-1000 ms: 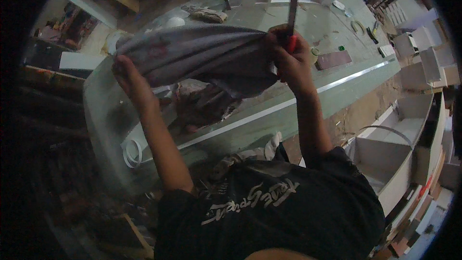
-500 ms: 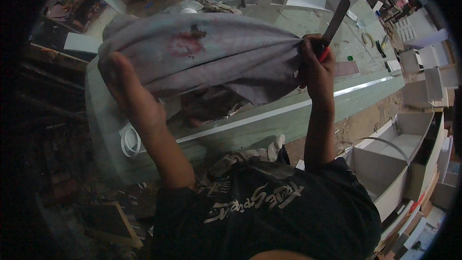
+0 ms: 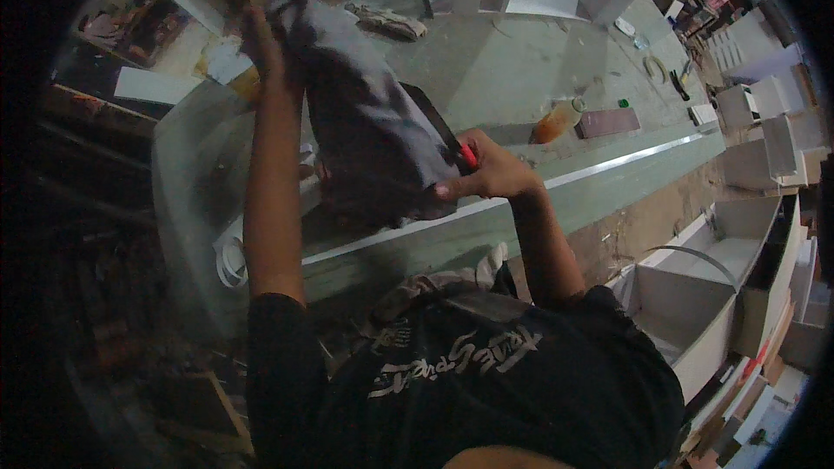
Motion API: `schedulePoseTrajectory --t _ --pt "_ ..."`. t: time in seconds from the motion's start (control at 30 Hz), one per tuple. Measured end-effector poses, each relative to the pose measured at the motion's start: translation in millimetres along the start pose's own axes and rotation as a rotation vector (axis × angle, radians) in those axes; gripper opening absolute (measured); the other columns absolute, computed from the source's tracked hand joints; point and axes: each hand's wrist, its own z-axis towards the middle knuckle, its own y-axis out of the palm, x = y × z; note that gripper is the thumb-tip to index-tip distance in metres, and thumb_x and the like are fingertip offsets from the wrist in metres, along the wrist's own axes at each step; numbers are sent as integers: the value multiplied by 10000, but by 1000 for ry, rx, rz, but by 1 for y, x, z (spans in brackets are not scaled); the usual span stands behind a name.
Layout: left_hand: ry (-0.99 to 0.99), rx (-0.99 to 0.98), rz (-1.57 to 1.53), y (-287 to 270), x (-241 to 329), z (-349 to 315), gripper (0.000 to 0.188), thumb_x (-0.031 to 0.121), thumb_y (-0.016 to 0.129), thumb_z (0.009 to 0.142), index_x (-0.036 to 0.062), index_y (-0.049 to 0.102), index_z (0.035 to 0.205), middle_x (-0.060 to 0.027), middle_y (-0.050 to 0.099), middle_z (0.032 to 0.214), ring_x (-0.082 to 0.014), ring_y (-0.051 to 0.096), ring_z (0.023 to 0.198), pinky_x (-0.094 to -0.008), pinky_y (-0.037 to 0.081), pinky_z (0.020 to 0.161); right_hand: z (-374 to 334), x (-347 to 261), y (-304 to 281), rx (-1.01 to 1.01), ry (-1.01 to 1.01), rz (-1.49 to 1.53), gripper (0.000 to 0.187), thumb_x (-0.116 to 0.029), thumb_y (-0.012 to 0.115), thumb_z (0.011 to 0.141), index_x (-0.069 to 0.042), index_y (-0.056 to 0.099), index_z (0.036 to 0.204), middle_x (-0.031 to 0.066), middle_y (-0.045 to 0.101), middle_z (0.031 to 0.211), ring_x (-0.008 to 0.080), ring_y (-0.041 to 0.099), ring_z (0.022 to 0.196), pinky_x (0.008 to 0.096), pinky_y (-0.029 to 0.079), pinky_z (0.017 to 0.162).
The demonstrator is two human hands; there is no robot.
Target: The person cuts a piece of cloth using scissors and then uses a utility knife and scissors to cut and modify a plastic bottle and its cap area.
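1. Left hand [image 3: 261, 39] is raised toward 11 o'clock and closed on the upper edge of a grey, stained cloth sheet [image 3: 369, 135]. The fingers are wrapped in the fabric, so the exact pinch is not resolvable.
2. Right hand [image 3: 486, 175] sits near frame centre, closed on the cloth's lower corner together with a red-handled tool with a dark flat blade [image 3: 443, 135]. The blade runs up toward 11 o'clock behind the fabric; I cannot tell whether it is a knife or a scraper.
3. The cloth hangs stretched between the two hands, clear of the long pale-green worktable [image 3: 521, 69], which spans from 9 to 3 o'clock with an aluminium strip along its near edge.
4. On the table at 2 o'clock: an orange-tinted plastic bottle [image 3: 556, 120] lying on its side, just beside a dull purple flat block [image 3: 608, 122]. A crumpled rag [image 3: 387, 22] lies at 12 o'clock.
5. White open cabinet boxes [image 3: 695, 287] stand on the floor at 4 o'clock.
6. Risk, judged: blade and fabric share one hand, so a tug could slice the cloth or a finger.
7. Risk, judged: if either hold slackens, the cloth could drop and sweep the bottle off the table.
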Motion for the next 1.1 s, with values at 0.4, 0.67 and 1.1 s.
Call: schedulePoseTrajectory --t 0.4,0.67,1.1 --pt "-447 -145 233 -74 -57 -61 660 529 574 919 60 466 1370 -124 509 1366 -266 472 1257 -420 383 1051 2 -17 -13 582 -75 624 293 -288 668 927 -90 518 1083 -29 471 649 63 408 444 240 329 357" --pt "-275 -399 550 -63 -50 -213 726 487 589 919 44 375 1452 -121 422 1455 -274 440 1274 -383 321 1072 84 -19 -31 524 -249 777 252 -355 582 966 -140 493 870 -33 459 608 102 440 496 264 377 451" --pt "-115 -207 950 -97 9 -162 449 398 558 979 -43 606 1052 -78 649 936 -134 532 868 -299 438 830 85 34 -150 668 -321 788 175 -265 561 966 -108 541 890 -35 453 632 85 400 505 237 337 470"
